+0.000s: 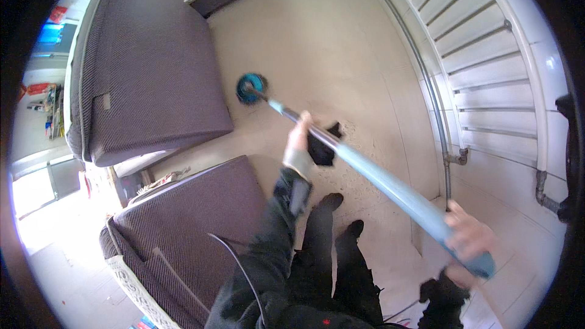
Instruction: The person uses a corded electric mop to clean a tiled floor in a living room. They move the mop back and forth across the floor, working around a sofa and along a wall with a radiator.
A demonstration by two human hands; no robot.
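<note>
A long pole with a light blue grip section [388, 183] slants across the view, from a round blue mop head [251, 88] on the floor at upper left to its blue end at lower right. My left hand [298, 139] is closed round the darker, narrower part of the pole, nearer the mop head. Near the thick blue end, my right hand [468, 233] grips the pole; it is slightly blurred. Behind the pole, just right of my left hand, a black thing [322, 151] lies on the floor, partly hidden; its kind is unclear.
Two grey-brown upholstered seat pieces [155, 68] [201, 224] stand on the left with a gap between them. A white radiator [489, 64] and a metal pipe [425, 73] run along the tiled wall at right. Wet-looking marks [361, 155] show on the pale floor [315, 41] before my feet.
</note>
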